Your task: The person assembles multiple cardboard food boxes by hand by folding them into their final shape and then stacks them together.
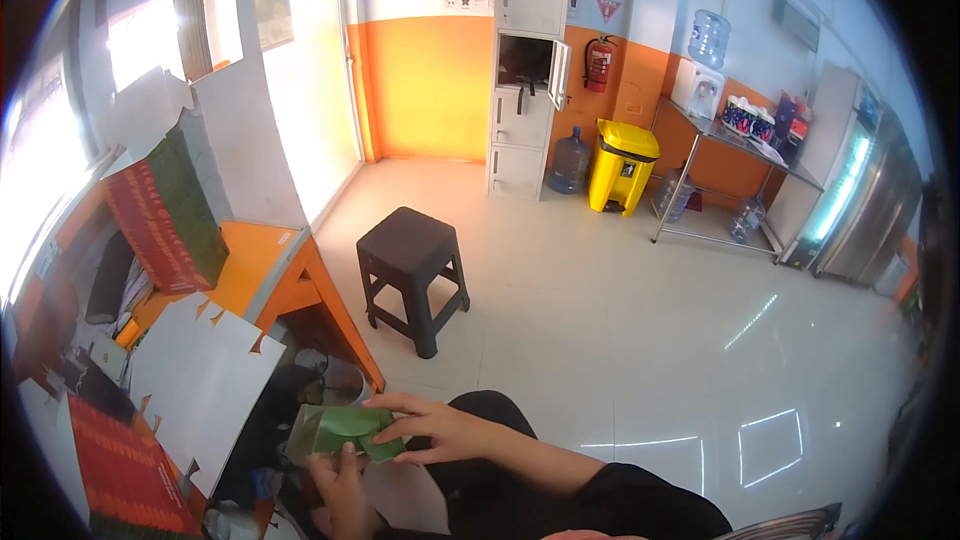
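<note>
Low in front of me, a flat green piece [350,422] with a clear, plastic-looking part at its left end is between my hands. I cannot make out exactly what kind of thing it is. My left hand [340,490] grips its near edge, thumb on top. From the right, my right hand [435,428] reaches over and holds its right side, with the fingers bent over the green surface. Beside my hands on the left lies a large white sheet of card [205,380] with notched edges.
An orange table [300,280] on the left bears red-and-green boxes [165,215]. A black stool [412,250] stands ahead. Farther off are lockers [517,125], a yellow bin [622,165], a water dispenser [698,88] on a metal table and a glass-fronted fridge [845,185].
</note>
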`<state>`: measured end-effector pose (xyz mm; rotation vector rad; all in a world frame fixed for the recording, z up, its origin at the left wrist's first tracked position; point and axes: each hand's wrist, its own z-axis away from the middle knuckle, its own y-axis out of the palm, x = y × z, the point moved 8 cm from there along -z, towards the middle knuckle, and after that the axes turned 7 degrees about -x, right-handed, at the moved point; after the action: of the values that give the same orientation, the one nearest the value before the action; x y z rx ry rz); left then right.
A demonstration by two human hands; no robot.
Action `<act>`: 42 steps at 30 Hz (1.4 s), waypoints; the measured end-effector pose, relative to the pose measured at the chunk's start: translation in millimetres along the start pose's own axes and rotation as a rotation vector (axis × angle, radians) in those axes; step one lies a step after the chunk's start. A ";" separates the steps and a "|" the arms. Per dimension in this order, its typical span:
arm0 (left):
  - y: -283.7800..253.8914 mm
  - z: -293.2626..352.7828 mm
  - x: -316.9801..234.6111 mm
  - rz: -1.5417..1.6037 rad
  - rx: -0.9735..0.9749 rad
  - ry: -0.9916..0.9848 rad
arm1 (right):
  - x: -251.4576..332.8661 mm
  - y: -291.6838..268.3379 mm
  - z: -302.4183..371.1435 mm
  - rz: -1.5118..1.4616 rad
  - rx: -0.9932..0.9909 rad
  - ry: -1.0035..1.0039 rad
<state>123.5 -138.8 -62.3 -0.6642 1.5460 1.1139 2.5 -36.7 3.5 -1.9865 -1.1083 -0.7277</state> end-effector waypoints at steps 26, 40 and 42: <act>51.3 24.2 11.4 -0.966 0.906 0.007 | -17.5 4.2 19.7 0.506 0.302 0.068; 53.2 27.3 -64.0 -1.057 0.130 1.092 | -21.4 -33.4 -6.4 0.106 -0.250 0.069; 46.7 13.3 -47.6 -1.140 0.202 1.040 | -38.3 -27.8 2.1 0.011 -0.258 0.169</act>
<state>102.3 -114.3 -2.6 -1.8279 1.5900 -0.3405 -39.5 -42.6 -17.6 -2.0953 -0.9411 -1.0572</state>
